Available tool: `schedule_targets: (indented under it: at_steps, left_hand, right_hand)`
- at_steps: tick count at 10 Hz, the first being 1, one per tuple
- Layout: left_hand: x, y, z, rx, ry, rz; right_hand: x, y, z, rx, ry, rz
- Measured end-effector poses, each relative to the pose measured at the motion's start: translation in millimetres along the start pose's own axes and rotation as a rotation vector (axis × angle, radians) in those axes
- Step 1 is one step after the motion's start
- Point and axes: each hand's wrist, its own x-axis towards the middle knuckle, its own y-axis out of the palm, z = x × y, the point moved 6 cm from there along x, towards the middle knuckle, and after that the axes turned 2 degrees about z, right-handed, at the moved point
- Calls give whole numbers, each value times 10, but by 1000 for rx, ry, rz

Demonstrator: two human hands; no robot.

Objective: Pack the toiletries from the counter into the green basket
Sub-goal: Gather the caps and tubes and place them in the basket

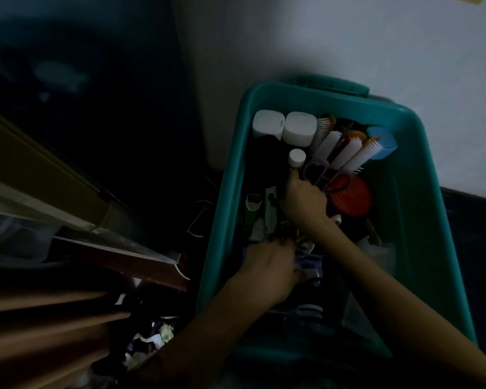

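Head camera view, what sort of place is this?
Likely a dim corner of a home: a green plastic basket packed with white-bristled brushes and white-capped bottles, set against a pale wall.

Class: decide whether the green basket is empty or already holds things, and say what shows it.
Holds things: inside the green basket stand white-capped bottles, several brushes and a red round container.

The head camera looks steeply down, close above the green basket [421, 175].
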Motion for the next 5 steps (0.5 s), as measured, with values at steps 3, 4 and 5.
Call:
schedule_targets:
  at_steps: [3,4,5]
  left_hand:
    - [49,29,218,190,-165,177]
    - [14,117,232,197,-176,286]
    - [-2,149,245,242,-128,336]
  right_hand:
    - [107,49,32,-136,3,50]
    - [131,89,21,-210,12,115]
    - [94,29,57,-206,14,148]
